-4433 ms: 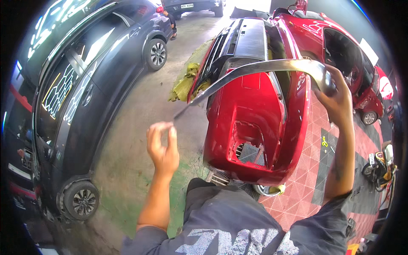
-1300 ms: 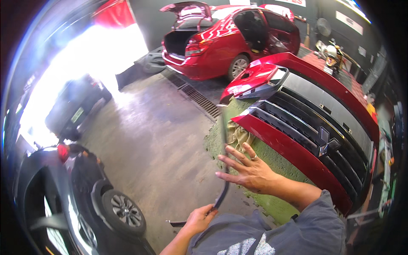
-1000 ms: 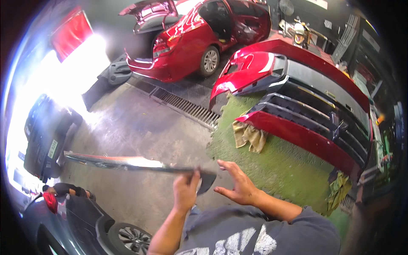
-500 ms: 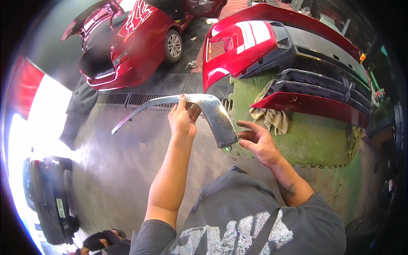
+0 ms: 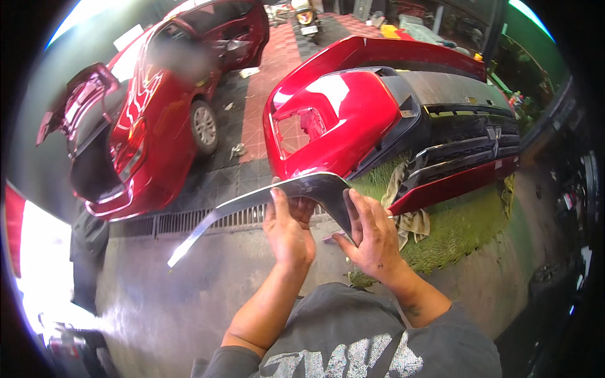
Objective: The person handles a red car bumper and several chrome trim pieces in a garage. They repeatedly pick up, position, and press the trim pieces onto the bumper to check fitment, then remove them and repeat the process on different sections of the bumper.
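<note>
Between my hands is a curved, glossy dark trim piece [image 5: 309, 186] with a long, thin silvery tail reaching out to the left. My left hand [image 5: 290, 230] grips it around the middle, the thumb on its face and the other fingers behind. At its broad right end, my right hand [image 5: 373, 236] is closed on the edge, thumb below and fingers over the side. Just beyond the trim lies a red car bumper [image 5: 353, 113] with a black grille [image 5: 460, 151], resting on a green mat [image 5: 435, 233].
A red car [image 5: 164, 126] with its boot and a door open stands at the far left. A drain grating [image 5: 183, 222] crosses the floor ahead. Beige cloth [image 5: 413, 225] lies under the bumper's near edge. Farther back is a motorcycle [image 5: 305, 19].
My right hand, apart from or barely at the trim's end before, now grips it. The trim has tilted and looks darker. My view has swung, showing more of the red car.
</note>
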Demonstrator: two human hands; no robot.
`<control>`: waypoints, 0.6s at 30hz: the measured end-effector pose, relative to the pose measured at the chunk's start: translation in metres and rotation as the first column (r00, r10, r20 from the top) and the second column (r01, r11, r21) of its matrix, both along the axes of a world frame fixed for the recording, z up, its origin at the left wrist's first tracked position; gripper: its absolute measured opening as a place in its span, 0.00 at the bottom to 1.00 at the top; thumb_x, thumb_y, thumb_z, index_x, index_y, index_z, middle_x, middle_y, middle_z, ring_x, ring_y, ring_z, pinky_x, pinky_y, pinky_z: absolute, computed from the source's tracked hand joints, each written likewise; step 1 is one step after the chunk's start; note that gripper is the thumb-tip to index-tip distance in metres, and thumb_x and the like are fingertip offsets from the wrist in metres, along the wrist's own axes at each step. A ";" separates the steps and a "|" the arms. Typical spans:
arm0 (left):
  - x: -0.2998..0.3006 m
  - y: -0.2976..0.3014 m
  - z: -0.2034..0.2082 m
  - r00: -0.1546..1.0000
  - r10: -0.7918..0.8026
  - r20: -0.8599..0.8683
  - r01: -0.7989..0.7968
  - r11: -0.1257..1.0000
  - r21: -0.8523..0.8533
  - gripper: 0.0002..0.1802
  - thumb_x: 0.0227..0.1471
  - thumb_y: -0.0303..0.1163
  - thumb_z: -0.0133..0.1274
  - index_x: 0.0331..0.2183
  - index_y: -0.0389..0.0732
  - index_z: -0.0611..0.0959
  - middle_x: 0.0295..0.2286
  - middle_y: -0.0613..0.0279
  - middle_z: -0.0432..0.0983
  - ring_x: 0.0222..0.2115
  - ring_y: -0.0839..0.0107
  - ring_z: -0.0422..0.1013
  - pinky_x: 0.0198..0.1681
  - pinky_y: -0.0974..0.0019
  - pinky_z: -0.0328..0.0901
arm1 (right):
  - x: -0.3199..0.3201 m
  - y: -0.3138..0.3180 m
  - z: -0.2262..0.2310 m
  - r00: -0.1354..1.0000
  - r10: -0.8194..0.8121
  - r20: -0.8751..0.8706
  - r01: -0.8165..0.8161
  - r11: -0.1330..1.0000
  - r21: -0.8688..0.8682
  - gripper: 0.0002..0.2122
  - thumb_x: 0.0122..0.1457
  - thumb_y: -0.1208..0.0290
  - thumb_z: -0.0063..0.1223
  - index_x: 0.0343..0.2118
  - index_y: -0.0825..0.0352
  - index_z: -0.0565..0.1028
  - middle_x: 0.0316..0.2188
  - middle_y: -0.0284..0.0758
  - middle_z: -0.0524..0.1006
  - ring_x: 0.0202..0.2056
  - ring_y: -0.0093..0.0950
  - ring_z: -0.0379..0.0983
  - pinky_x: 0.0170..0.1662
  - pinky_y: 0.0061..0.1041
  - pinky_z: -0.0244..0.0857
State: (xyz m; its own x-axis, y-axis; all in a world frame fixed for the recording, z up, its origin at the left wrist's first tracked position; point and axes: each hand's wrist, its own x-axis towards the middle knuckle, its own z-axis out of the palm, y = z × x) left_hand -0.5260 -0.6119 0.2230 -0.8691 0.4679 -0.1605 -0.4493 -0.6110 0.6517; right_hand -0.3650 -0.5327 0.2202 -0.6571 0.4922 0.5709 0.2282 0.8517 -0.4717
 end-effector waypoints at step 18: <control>-0.246 0.041 -0.091 0.127 -0.944 -0.305 0.860 0.258 -0.441 0.17 0.74 0.35 0.57 0.55 0.35 0.85 0.46 0.61 0.85 0.48 0.74 0.79 0.55 0.64 0.73 | -0.061 0.104 0.087 0.668 -0.736 -0.108 0.682 0.664 -0.306 0.38 0.61 0.87 0.64 0.74 0.65 0.66 0.67 0.39 0.74 0.62 0.25 0.74 0.61 0.24 0.70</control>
